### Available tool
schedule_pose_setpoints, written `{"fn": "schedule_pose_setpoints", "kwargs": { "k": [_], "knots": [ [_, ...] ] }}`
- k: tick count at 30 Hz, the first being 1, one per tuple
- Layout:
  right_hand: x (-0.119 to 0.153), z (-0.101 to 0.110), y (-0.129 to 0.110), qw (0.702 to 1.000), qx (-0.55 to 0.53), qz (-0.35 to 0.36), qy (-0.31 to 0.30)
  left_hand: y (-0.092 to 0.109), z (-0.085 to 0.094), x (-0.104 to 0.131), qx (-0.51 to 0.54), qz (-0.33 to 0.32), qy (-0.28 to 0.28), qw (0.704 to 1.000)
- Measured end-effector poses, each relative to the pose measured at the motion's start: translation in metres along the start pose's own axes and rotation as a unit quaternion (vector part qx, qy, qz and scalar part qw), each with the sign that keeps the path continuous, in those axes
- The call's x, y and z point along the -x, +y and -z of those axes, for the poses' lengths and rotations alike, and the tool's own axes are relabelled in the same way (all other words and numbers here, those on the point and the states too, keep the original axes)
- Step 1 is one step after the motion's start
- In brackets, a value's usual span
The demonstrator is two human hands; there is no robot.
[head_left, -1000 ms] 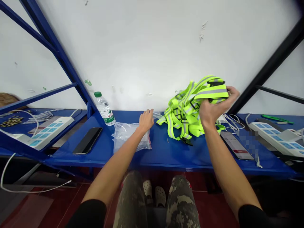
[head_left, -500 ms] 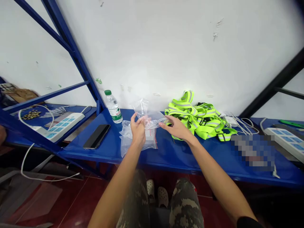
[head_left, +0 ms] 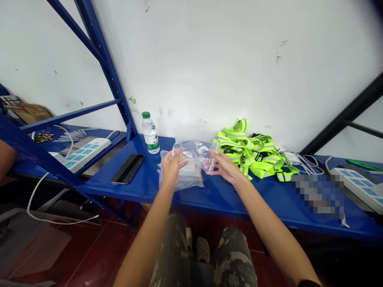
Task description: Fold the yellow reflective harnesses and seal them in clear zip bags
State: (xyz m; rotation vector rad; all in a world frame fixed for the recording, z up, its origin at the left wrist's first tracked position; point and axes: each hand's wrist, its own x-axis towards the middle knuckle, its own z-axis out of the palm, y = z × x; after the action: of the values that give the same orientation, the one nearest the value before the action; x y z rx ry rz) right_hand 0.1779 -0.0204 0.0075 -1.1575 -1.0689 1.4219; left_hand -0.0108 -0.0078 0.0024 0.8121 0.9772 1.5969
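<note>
A clear plastic bag (head_left: 196,149) is stretched sideways between my two hands, just above the blue table (head_left: 227,199). My left hand (head_left: 172,165) pinches its left end between thumb and fingers. At the other end, my right hand (head_left: 224,165) grips the bag, thumb on top and fingers beneath. More clear plastic bags (head_left: 188,181), with a red line along an edge, lie on the table under my hands. Beside my right hand is a heap of neon yellow-green reflective straps (head_left: 257,155) with black buckles.
A water bottle (head_left: 151,135) with a green cap stands at the back left, a black phone (head_left: 128,169) in front of it. White power strips (head_left: 86,153) and cables lie on both sides. Blue shelf posts (head_left: 112,75) rise at left. A pixelated patch covers something at right.
My right hand now grips the bag's right end, and the bag is drawn out wider and flatter between my hands. The whole view has shifted slightly.
</note>
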Motion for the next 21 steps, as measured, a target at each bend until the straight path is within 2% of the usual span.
{"fn": "schedule_pose_setpoints", "kwargs": {
  "k": [3,5,7,9,10,11,12,13,14,15,17,18,19,21],
  "knots": [
    [-0.003,-0.008,0.007,0.999,0.025,-0.001,-0.045,0.004,0.013,-0.002,0.046,0.041,-0.004,0.998],
    [-0.011,-0.009,0.011,0.998,0.009,0.005,-0.065,0.01,0.025,-0.007,0.059,0.072,0.014,0.996],
    [-0.023,-0.01,0.014,0.997,-0.005,0.01,-0.072,0.019,0.038,-0.012,0.037,0.076,0.046,0.995],
    [-0.034,-0.012,0.017,0.998,0.018,0.023,-0.062,0.026,0.048,-0.015,-0.039,0.017,0.109,0.993],
    [-0.038,-0.015,0.019,0.996,0.052,0.034,-0.058,0.028,0.05,-0.015,-0.103,-0.047,0.151,0.982],
    [-0.04,-0.018,0.022,0.992,0.106,0.047,-0.054,0.03,0.051,-0.014,-0.182,-0.13,0.185,0.957],
    [-0.041,-0.021,0.026,0.98,0.181,0.066,-0.048,0.03,0.05,-0.011,-0.27,-0.218,0.194,0.918],
    [-0.04,-0.024,0.03,0.959,0.267,0.092,-0.035,0.028,0.049,-0.008,-0.358,-0.298,0.165,0.87],
    [-0.038,-0.026,0.035,0.927,0.355,0.124,-0.015,0.024,0.047,-0.005,-0.441,-0.354,0.099,0.819],
    [-0.034,-0.027,0.039,0.887,0.434,0.159,0.011,0.017,0.045,-0.002,-0.513,-0.38,0.01,0.769],
    [-0.026,-0.026,0.047,0.807,0.544,0.222,0.055,-0.001,0.044,0.002,-0.619,-0.357,-0.153,0.682],
    [-0.022,-0.024,0.05,0.777,0.577,0.243,0.064,-0.012,0.044,0.002,-0.657,-0.327,-0.196,0.651],
    [-0.019,-0.02,0.053,0.754,0.602,0.254,0.061,-0.024,0.046,0.002,-0.686,-0.301,-0.207,0.63],
    [-0.017,-0.008,0.057,0.728,0.633,0.26,0.046,-0.044,0.051,-0.001,-0.72,-0.27,-0.21,0.604]
  ]
}}
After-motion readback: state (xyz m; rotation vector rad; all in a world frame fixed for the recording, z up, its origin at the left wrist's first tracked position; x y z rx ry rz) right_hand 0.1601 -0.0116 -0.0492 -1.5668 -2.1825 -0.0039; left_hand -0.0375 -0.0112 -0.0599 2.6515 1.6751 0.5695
